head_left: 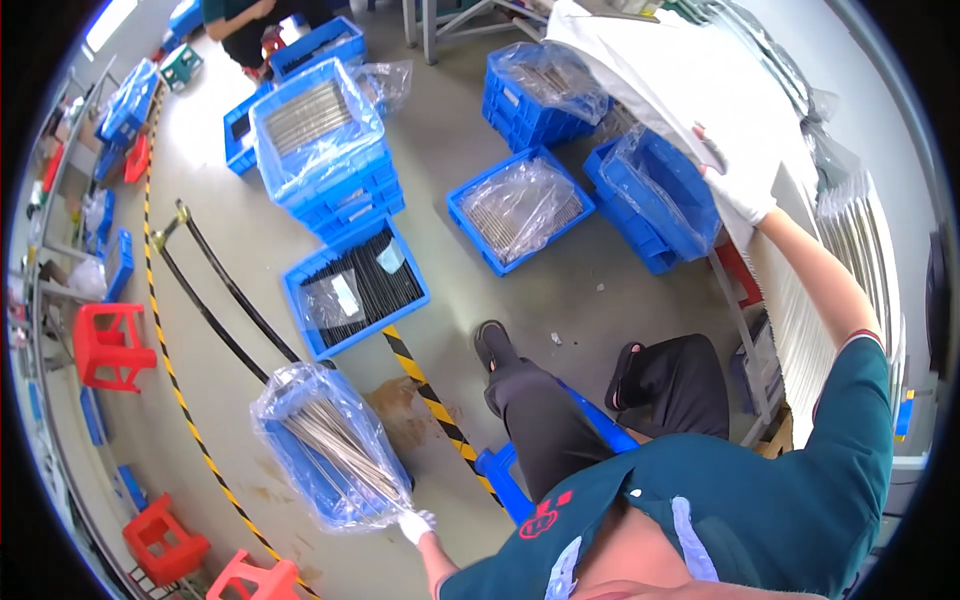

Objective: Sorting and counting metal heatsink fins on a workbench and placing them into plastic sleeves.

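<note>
In the head view, the left grip (418, 525), a white-gloved hand, is at the near corner of a blue crate (345, 385) that stands on the floor at the person's left. Its fingers meet the clear plastic liner (275, 400) close to the ends of the metal rods (340, 445); whether they are closed on liner, rods or neither, I cannot tell.

The rods are long, thin and silvery grey with a dull shine. They lie in a loose bundle slanting along the crate, mostly side by side, a few splayed apart near the left. The liner is crumpled and glossy, draped over the crate's rim and partly veiling the blue walls.

The right grip (748, 188), also white-gloved, is at the edge of a white-covered surface (655, 65), with fingers parted; whether it grasps that edge is unclear.

Beyond the rods' crate, touching or nearly so, sits another blue crate (415, 300) of black rods (375, 280), with a clear bag (322, 303) lying on them.
</note>
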`<state>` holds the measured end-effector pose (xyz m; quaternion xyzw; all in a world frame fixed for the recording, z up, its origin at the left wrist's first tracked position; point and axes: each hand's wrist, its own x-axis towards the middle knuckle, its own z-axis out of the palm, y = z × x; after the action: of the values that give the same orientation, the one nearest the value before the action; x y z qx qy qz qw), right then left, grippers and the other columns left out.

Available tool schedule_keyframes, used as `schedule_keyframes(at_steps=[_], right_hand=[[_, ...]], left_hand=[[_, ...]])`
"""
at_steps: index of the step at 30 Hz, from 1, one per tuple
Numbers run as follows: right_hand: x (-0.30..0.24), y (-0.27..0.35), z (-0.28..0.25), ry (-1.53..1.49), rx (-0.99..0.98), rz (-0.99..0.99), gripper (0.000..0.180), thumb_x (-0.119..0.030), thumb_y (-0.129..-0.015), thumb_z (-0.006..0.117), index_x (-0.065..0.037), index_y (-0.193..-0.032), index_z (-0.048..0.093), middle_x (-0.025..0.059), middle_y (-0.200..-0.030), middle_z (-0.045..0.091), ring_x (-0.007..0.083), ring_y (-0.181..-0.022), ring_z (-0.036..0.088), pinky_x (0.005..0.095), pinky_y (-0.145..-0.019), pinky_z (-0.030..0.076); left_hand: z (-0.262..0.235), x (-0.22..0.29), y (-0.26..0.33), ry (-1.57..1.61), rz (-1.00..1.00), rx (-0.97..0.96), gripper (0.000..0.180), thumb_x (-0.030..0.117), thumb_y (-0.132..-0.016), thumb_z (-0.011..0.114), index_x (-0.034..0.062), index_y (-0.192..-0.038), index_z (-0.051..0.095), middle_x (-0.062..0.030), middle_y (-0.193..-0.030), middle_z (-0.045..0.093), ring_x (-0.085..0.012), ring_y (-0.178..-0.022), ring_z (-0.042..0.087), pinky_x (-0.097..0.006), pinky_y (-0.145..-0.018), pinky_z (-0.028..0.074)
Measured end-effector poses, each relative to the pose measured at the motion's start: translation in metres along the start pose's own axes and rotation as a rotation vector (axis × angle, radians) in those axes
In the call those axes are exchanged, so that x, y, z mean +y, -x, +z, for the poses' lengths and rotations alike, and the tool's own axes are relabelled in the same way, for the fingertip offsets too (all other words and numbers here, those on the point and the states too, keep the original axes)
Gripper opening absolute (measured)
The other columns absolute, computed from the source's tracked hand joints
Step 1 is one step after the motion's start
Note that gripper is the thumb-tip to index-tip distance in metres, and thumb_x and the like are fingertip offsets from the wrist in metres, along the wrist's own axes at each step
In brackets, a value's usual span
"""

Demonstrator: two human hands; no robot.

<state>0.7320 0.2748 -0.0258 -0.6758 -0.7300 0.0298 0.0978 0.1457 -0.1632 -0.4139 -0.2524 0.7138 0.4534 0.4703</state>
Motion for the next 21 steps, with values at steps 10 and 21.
schedule_keyframes(at_steps=[10, 21], right_hand=[[0.007, -0.008, 0.022, -0.049, 0.139, -0.11, 0.055, -0.031, -0.08, 0.058, -0.011, -0.13, 0.047, 0.016, -0.131, 0.047, 0.0341, -0.119, 0.044, 0.0399, -0.102, 0.033], [0.023, 0.007, -0.003, -0.124, 0.113, -0.088, 0.07, -0.042, -0.085, 0.054, 0.0, -0.136, 0.032, 0.0218, -0.14, 0.032, 0.0365, -0.129, 0.032, 0.042, -0.108, 0.025]], left_hand=[[0.202, -0.017, 0.31, -0.124, 0.528, -0.643, 0.015, 0.015, -0.089, 0.047, 0.0008, -0.093, 0.049, -0.0053, -0.06, 0.047, -0.0145, -0.042, 0.045, -0.028, -0.042, 0.041], [0.531, 0.095, 0.462, -1.386, 2.259, -0.759, 0.021, 0.022, -0.092, 0.038, 0.0078, -0.092, 0.053, -0.0175, -0.075, 0.063, -0.0348, -0.067, 0.063, -0.046, -0.06, 0.049]])
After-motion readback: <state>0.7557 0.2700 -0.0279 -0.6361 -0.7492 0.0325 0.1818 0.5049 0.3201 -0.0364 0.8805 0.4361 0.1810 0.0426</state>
